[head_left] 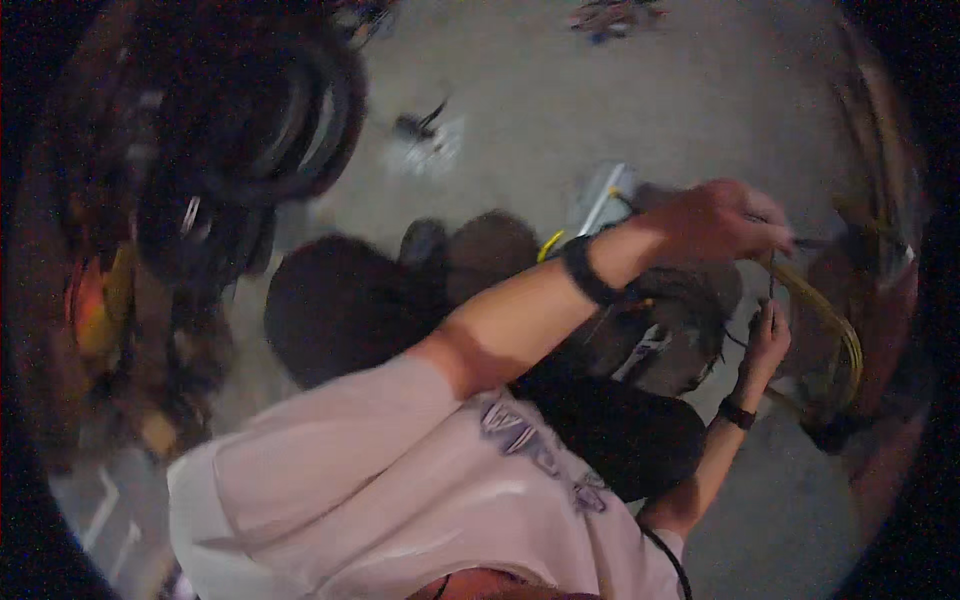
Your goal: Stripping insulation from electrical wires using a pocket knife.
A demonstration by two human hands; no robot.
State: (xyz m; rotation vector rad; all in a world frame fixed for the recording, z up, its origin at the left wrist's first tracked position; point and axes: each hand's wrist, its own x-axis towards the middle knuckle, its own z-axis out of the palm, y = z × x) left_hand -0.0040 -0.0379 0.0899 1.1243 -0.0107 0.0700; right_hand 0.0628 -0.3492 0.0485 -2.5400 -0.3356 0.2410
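My left hand (730, 220) reaches across to the upper right, fingers curled on a small dark item that motion blur hides. Just below it, my right hand (769, 330) grips a thin dark strand that runs up toward the left hand. Yellow cables (840, 345) loop down beside both hands on the right. Behind my left forearm lie tangled dark cables and parts (655, 345), partly hidden. A pale metal piece (600, 190) rests on the floor beyond that forearm.
I crouch on a grey concrete floor (500, 130), my dark-clad knee (335, 300) showing. Large dark rings (340, 120), possibly tyres, stand at upper left above blurred clutter (110, 310). Small dark items lie on the floor (420, 130) and at the far edge (610, 20).
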